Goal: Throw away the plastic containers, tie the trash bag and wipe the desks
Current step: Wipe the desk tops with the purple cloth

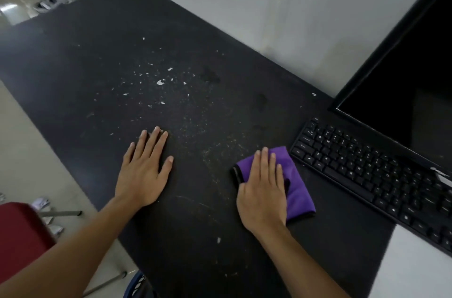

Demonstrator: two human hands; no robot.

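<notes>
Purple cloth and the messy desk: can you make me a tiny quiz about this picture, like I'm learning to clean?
1. True or false: the right hand lies flat on the purple cloth, with straight fingers.
2. Pick one: what sits just to the right of the cloth? A) a keyboard B) a cup C) a book
3. Short answer: which hand rests flat on the bare desk, with the white flecks just beyond its fingertips?

Key: 1 true. 2 A. 3 the left hand.
</notes>
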